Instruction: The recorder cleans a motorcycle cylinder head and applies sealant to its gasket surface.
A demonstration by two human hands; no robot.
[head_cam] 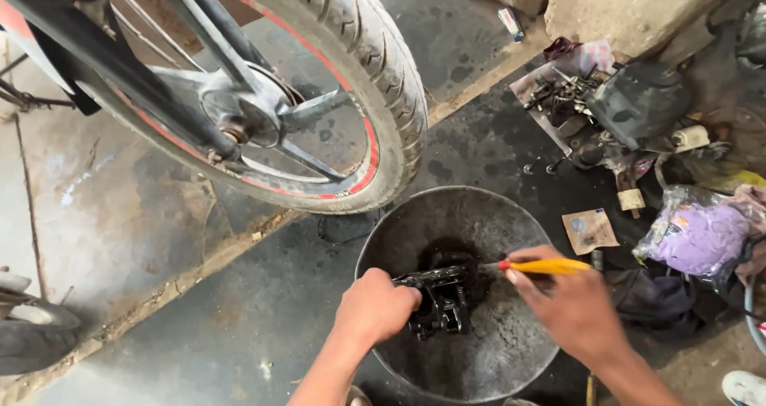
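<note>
Gripping black metal part (437,298) over basin (399,230); right hand (570,302) holds brush (542,266).

Both forearms enter from the bottom edge, angled inward toward each other. Left hand (375,306) is closed in a fist, knuckles up, wrist straight. Right hand (570,302) is curled in a pinching grip, back of hand upward, thumb pointing left

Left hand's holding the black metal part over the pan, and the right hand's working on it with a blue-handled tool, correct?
Not quite: the tool in the right hand has a yellow handle with a red collar, not blue, as the head view shows. The left hand does hold the black part over the pan.
</note>
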